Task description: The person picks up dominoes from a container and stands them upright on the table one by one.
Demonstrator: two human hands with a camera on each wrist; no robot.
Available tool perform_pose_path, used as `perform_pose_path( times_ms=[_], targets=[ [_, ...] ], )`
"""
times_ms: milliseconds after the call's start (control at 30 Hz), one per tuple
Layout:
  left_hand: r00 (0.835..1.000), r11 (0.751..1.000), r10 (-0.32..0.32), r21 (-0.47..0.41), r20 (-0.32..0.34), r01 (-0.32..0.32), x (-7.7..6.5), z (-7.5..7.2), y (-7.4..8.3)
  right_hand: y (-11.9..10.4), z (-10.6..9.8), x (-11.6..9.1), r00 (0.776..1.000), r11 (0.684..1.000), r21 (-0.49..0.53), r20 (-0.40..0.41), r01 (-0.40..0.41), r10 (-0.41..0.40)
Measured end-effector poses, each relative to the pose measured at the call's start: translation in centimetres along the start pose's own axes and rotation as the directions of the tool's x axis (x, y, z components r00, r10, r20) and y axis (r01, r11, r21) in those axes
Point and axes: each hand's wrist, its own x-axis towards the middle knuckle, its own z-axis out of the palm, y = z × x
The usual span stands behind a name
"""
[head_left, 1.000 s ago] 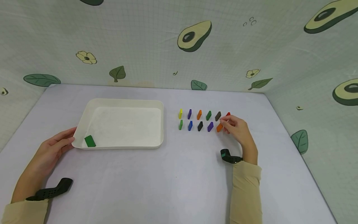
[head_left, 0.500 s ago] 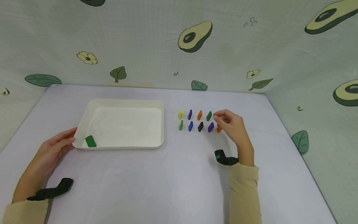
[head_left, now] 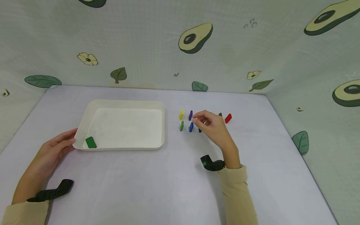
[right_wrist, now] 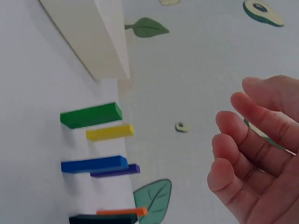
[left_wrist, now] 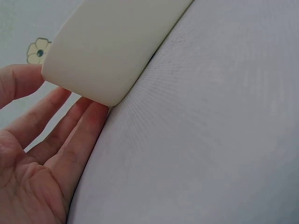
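In the head view my left hand (head_left: 57, 148) touches the near left corner of a white tray (head_left: 121, 148) with fairly straight fingers. The left wrist view shows the thumb at the rim and fingertips against the tray's outer wall (left_wrist: 103, 51). A green domino block (head_left: 91, 142) lies inside that corner. My right hand (head_left: 212, 126) hovers over two rows of standing domino blocks, fingers loosely bent. Nothing shows between its fingers (right_wrist: 224, 175) in the right wrist view. Nearest to it are a purple block (head_left: 190, 115) and a blue block (head_left: 191, 127). It hides several others.
Left of these stand a yellow block (head_left: 181, 115) and a green block (head_left: 182, 126). To the right are a red block (head_left: 228, 118) and a partly covered dark block (head_left: 220, 114). A patterned cloth (head_left: 152, 47) rises behind the white table (head_left: 140, 187).
My right hand has moved left along the rows, uncovering the red block at the right end and covering blocks in the middle. My left hand and the tray stay in place.
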Motion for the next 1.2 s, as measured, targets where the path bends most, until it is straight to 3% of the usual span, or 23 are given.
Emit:
perform_pose_path(
  times_ms=[200,500,933,1200],
  targets=[
    [1.0,1.0,-0.004,-0.026,0.016,0.004,-0.1,-0.1,0.0,-1.8,2.6,0.2,0.991,0.99,0.09,0.074,0.106,-0.113],
    [1.0,0.999,0.002,-0.034,0.021,-0.002,-0.3,-0.2,-0.1,-4.4,6.4,1.1,0.949,0.964,0.098,0.179,0.247,-0.261],
    [1.0,0.999,0.014,-0.03,0.02,-0.013,-0.2,-0.2,0.0,-6.9,12.1,2.6,0.913,0.958,0.189,0.307,0.218,-0.268],
    [0.999,0.999,0.034,-0.027,0.03,-0.033,0.2,-0.1,-0.1,-9.0,16.3,3.4,0.905,0.973,0.151,0.365,0.174,-0.219]
  ],
)
